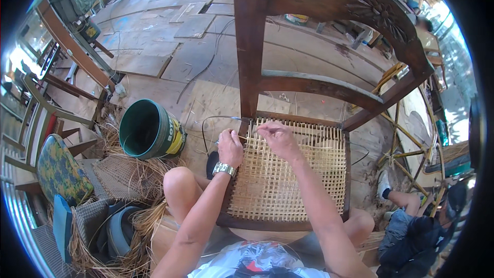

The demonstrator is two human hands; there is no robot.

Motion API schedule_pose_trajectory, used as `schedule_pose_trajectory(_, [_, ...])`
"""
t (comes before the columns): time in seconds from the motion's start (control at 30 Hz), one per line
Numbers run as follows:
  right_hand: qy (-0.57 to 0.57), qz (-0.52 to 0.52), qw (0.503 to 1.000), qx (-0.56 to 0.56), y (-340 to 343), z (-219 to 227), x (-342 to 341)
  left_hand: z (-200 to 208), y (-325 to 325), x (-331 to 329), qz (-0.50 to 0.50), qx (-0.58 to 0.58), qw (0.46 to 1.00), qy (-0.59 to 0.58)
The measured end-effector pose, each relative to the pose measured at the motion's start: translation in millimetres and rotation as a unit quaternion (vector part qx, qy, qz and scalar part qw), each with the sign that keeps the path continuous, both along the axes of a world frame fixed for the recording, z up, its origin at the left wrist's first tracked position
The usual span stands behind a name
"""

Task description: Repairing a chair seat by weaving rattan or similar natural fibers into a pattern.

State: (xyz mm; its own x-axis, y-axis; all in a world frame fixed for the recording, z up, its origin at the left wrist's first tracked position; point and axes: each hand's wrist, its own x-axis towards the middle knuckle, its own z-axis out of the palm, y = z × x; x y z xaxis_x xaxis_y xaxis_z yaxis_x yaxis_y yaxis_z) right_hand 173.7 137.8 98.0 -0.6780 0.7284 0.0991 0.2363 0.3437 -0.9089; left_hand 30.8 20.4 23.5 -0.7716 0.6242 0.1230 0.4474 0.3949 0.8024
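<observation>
In front of me stands a dark wooden chair (250, 46) with a carved back. Its seat is an open lattice of woven cane (288, 188), with pale strips crossing at right angles. My left hand (230, 148) is closed at the seat's left edge near the back corner, pinching a thin cane strand (244, 138). Just to its right, my right hand (279, 140) hovers over the lattice, thumb and fingers pinched on what looks like the same strand. A thin dark loop (205, 123) curves out beside the left hand. The fingertips partly hide the strand.
To the left stands a dark green bucket (177, 136) beside heaps of loose cane fibre (146, 180). A camouflage-patterned cushion (62, 170) and chair frames lie farther left. At the right are a cane frame (406, 136) and another person (417, 237) seated low.
</observation>
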Motion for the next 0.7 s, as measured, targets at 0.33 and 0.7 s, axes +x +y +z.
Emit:
schedule_pose_trajectory(0.33, [0.109,-0.113,0.986,-0.061,45,28,98,-9,-7,-10,0.055,-0.004,0.996,0.077])
schedule_pose_trajectory(0.7, [0.008,-0.130,0.990,-0.051,28,-7,118,24,-2,1,-0.052,-0.140,0.986,-0.066])
